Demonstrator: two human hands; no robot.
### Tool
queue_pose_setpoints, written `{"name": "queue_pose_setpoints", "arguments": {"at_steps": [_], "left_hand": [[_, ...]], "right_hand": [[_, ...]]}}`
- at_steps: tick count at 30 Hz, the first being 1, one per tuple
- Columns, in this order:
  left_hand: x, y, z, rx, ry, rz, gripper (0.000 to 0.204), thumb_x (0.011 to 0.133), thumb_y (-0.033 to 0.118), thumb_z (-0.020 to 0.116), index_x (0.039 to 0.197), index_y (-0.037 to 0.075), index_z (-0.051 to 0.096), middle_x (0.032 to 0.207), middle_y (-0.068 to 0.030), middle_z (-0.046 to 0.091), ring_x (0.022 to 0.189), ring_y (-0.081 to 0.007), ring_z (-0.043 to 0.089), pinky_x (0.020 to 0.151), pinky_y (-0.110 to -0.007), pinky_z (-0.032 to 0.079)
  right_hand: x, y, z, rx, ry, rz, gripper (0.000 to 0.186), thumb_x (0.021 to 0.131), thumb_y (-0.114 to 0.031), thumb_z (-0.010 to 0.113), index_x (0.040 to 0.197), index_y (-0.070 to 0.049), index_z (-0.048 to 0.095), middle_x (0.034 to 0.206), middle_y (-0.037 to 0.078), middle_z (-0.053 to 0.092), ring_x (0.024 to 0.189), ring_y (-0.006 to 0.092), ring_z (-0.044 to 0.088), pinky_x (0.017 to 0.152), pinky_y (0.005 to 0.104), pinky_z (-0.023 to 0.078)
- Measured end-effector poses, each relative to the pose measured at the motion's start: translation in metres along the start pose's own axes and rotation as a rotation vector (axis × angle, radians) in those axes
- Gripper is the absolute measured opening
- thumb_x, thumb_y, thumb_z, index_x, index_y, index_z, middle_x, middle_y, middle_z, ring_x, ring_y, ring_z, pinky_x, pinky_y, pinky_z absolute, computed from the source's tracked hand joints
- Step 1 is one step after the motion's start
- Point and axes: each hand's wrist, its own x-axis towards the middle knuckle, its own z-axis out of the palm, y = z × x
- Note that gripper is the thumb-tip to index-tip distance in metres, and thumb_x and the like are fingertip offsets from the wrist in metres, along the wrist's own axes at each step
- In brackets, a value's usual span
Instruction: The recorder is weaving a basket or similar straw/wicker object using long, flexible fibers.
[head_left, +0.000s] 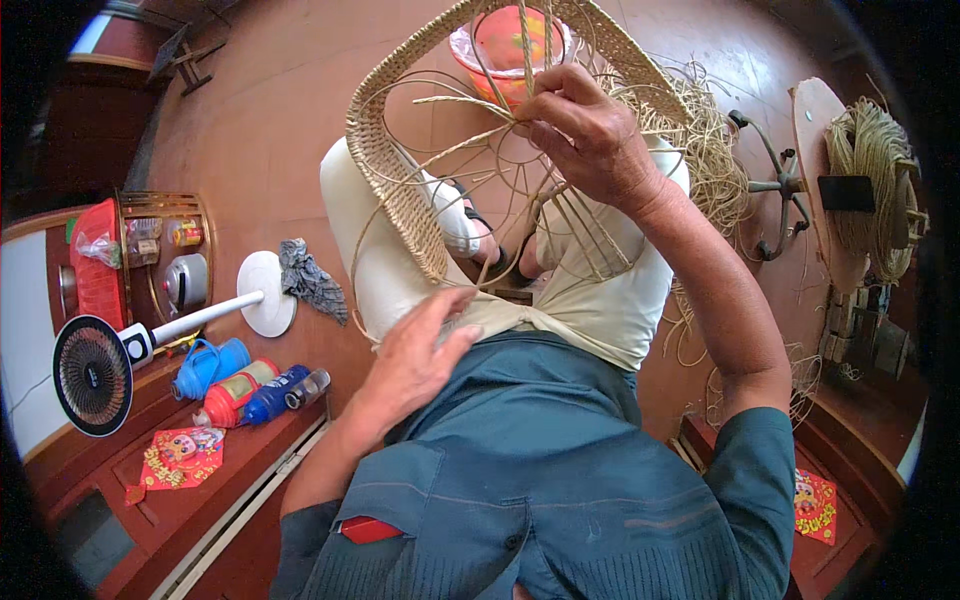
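Observation:
A wire-framed basket (408, 205), its border woven with pale straw-coloured cord, rests across my lap and knees. Bare wire loops and spokes fill its middle. My right hand (592, 135) is closed at the centre, thumb and fingers pinching a twisted cord (463, 101) where several wires meet; its loose end sticks out to the left. Below the basket's lower left edge lies my left hand (425, 350), fingers stretched out and holding nothing. Its fingertips are close to the woven border; whether they touch a wire there I cannot tell.
A heap of loose cord (705, 150) covers the floor at right, beside a wheeled chair base (782, 185) and a cord bundle (868, 165). Beyond the basket stands a red bucket (490, 72). A fan (95, 375), grey cloth (311, 280) and several bottles (275, 393) are at left.

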Motion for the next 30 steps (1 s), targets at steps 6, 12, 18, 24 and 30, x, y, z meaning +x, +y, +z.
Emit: {"name": "queue_pose_setpoints", "arguments": {"at_steps": [6,12,18,24,30], "left_hand": [[-0.011,-0.028,-0.004,-0.317,-0.114,-0.253,0.033,0.112,0.029,0.063,0.128,0.004,0.075,0.099,-0.0044,0.072,0.092,-0.0110,0.063,0.082,-0.029,0.051],[-0.039,-0.066,-0.136,0.767,0.126,-0.394,0.028,0.107,0.021,0.067,0.123,0.000,0.076,0.104,-0.0122,0.074,0.095,-0.0236,0.068,0.084,-0.038,0.055],[0.027,-0.002,-0.095,0.587,0.511,0.234,0.043,0.102,0.009,0.069,0.144,0.003,0.067,0.132,-0.0220,0.073,0.112,-0.0372,0.073,0.094,-0.043,0.059],[0.134,0.056,-0.037,0.228,0.458,0.353,0.024,0.103,0.015,0.073,0.124,0.003,0.074,0.112,-0.0176,0.076,0.087,-0.0285,0.076,0.078,-0.040,0.059],[0.161,0.061,-0.045,0.154,0.456,0.450,0.015,0.103,0.016,0.074,0.102,0.002,0.073,0.085,-0.0128,0.072,0.074,-0.0242,0.070,0.070,-0.039,0.055]], "right_hand": [[-0.002,0.001,-0.001,-0.019,-0.010,0.012,0.012,0.098,-0.015,0.077,0.109,-0.012,0.073,0.111,0.007,0.063,0.092,0.0283,0.073,0.076,0.0416,0.063],[-0.003,0.003,0.001,-0.019,0.001,-0.002,0.013,0.098,-0.014,0.077,0.109,-0.010,0.072,0.111,0.008,0.064,0.095,0.0291,0.073,0.078,0.0421,0.063],[-0.003,-0.001,0.002,-0.003,0.006,0.013,0.013,0.096,-0.011,0.078,0.108,-0.009,0.074,0.112,0.008,0.064,0.101,0.0281,0.073,0.083,0.0410,0.063],[-0.001,-0.004,0.000,-0.008,0.029,0.004,0.011,0.097,-0.013,0.079,0.106,-0.008,0.073,0.111,0.009,0.064,0.099,0.0280,0.073,0.081,0.0401,0.063],[-0.002,-0.004,0.001,0.007,0.018,0.021,0.016,0.098,-0.016,0.079,0.108,-0.007,0.071,0.112,0.010,0.064,0.097,0.0286,0.073,0.079,0.0412,0.063]]}}
